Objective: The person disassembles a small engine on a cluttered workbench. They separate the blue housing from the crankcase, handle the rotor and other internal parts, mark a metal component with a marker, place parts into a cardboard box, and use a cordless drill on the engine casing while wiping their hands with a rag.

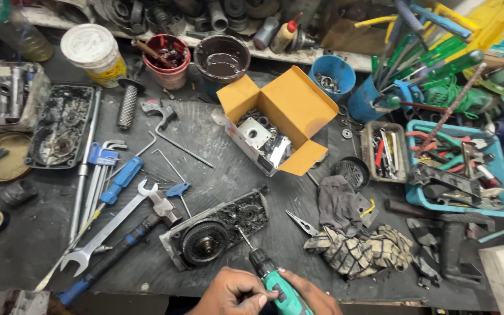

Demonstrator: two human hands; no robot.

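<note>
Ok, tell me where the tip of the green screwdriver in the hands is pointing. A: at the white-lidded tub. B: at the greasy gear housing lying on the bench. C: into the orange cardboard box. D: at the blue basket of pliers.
B: both hands grip the green screwdriver, and its bit angles up-left onto the edge of the greasy gear housing, well short of the orange cardboard box.

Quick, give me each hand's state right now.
Left hand: closed around the green and black cordless screwdriver.
Right hand: closed on the same screwdriver from the other side.
</note>
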